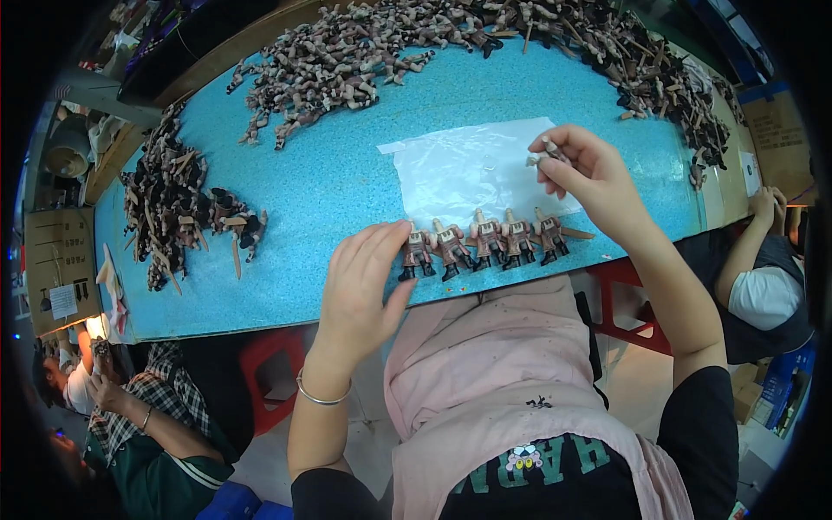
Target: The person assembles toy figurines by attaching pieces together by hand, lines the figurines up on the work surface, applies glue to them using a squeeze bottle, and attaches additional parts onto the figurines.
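Several small toy figures (488, 238) with pale tops, brownish clothing and black boots lie side by side in a row near the table's front edge. My left hand (364, 282) is beside the row's left end, fingers stretched out; its index fingertip touches the leftmost figure (416, 253), and the thumb is spread below. Raised over a white plastic sheet (459, 169), my right hand (582, 165) pinches a small pale toy part (535, 161) between thumb and fingers. The part's exact shape is mostly hidden by the fingers.
Large heaps of similar figures (338, 65) cover the far side of the blue tabletop (303, 208). Another pile (165, 208) lies at the left, and more line the right edge (685, 104). People sit at both sides, near red stools (269, 373).
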Motion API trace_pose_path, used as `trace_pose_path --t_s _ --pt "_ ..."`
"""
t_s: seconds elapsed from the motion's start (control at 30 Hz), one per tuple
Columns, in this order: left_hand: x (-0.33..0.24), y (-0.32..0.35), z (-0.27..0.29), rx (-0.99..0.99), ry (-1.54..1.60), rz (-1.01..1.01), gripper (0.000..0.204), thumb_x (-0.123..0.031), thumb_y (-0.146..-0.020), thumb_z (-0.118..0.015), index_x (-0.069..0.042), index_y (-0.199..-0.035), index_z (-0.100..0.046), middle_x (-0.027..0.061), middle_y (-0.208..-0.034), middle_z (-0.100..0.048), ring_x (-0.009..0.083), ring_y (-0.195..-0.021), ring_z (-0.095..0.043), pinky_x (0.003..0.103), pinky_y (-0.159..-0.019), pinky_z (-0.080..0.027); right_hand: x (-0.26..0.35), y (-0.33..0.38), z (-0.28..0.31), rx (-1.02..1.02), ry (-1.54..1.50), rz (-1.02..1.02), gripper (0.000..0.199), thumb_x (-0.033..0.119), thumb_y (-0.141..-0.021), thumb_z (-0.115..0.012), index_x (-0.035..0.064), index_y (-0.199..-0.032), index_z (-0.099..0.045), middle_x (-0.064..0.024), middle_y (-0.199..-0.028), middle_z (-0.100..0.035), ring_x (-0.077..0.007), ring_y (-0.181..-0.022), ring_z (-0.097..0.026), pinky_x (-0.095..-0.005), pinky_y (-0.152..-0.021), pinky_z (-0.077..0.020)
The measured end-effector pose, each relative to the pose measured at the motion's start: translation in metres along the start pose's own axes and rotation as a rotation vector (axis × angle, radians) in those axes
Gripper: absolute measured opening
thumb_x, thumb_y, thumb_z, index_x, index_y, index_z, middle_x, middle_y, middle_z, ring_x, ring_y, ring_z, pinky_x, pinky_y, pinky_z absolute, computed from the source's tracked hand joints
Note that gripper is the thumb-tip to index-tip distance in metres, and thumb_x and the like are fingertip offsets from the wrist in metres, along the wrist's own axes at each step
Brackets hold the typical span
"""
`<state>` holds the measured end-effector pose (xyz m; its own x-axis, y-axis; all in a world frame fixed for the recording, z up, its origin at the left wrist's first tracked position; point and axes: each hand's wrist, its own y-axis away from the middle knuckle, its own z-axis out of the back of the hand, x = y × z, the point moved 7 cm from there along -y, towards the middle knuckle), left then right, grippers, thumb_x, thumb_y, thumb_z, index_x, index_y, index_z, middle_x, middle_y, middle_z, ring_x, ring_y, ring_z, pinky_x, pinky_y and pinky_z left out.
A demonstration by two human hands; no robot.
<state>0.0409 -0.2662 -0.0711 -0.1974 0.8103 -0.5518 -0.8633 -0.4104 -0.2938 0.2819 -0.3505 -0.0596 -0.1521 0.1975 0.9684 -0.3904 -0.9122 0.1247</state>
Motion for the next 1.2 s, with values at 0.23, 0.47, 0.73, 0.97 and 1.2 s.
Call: trace_pose_path --t_s 0.23,0.47,0.73,0.97,1.2 --pt "0.017 0.017 0.024 -0.035 -0.001 0.069 0.058 -0.003 -0.066 -0.074 -0.003 -0.121 -0.055 0.016 -0.116 -0.06 0.0358 -0.107 -0.057 0.041 -0.091 -0.044 -0.016 0.045 -0.011 0.062 -0.416 -0.172 0.034 0.023 -0.098 -0.048 -0.0017 -0.12 -0.059 -0.0023 -0.085 -0.059 -0.009 -0.075 -0.053 -0.0219 -0.071 -0.0444" --pt "-0.001 0.059 0.011 0.01 0.392 0.356 0.055 0.004 -0.068 -0.071 0.002 -0.121 -0.055 0.0153 -0.117 -0.059 0.025 -0.108 -0.059 0.035 -0.092 -0.048 -0.013 0.085 -0.054 0.123 -0.427 -0.079 0.023 0.008 -0.095 -0.052 -0.0032 -0.111 -0.064 -0.0081 -0.105 -0.059 -0.0131 -0.094 -0.058 -0.0272 -0.083 -0.0481" --pt "-0.027 0.046 -0.024 0.016 0.499 0.279 0.056 0.003 -0.069 -0.073 0.001 -0.122 -0.054 0.0178 -0.12 -0.056 0.0283 -0.108 -0.059 0.036 -0.09 -0.051 -0.003 0.095 -0.098 0.14 0.017 0.254 0.021 0.001 -0.079 -0.066 -0.0029 -0.1 -0.064 -0.0134 -0.099 -0.06 -0.0236 -0.087 -0.063 -0.0304 -0.076 -0.0503" --pt "-0.036 0.04 -0.022 0.044 0.394 0.197 0.056 -0.001 -0.068 -0.076 0.0 -0.119 -0.054 0.0185 -0.115 -0.058 0.0331 -0.105 -0.059 0.037 -0.087 -0.05 -0.009 0.098 -0.112 0.152 0.068 0.282 0.023 0.003 -0.077 -0.067 -0.0011 -0.099 -0.064 -0.0137 -0.1 -0.059 -0.0287 -0.088 -0.061 -0.0339 -0.076 -0.0502" --pt "-0.041 0.035 -0.02 0.051 0.321 0.166 0.054 -0.005 -0.065 -0.08 0.002 -0.114 -0.058 0.0168 -0.112 -0.06 0.0288 -0.101 -0.061 0.035 -0.084 -0.051 -0.009 0.097 -0.111 0.117 0.091 0.312 0.023 0.003 -0.076 -0.067 -0.0005 -0.099 -0.064 -0.0138 -0.101 -0.058 -0.0297 -0.091 -0.06 -0.0348 -0.076 -0.05"
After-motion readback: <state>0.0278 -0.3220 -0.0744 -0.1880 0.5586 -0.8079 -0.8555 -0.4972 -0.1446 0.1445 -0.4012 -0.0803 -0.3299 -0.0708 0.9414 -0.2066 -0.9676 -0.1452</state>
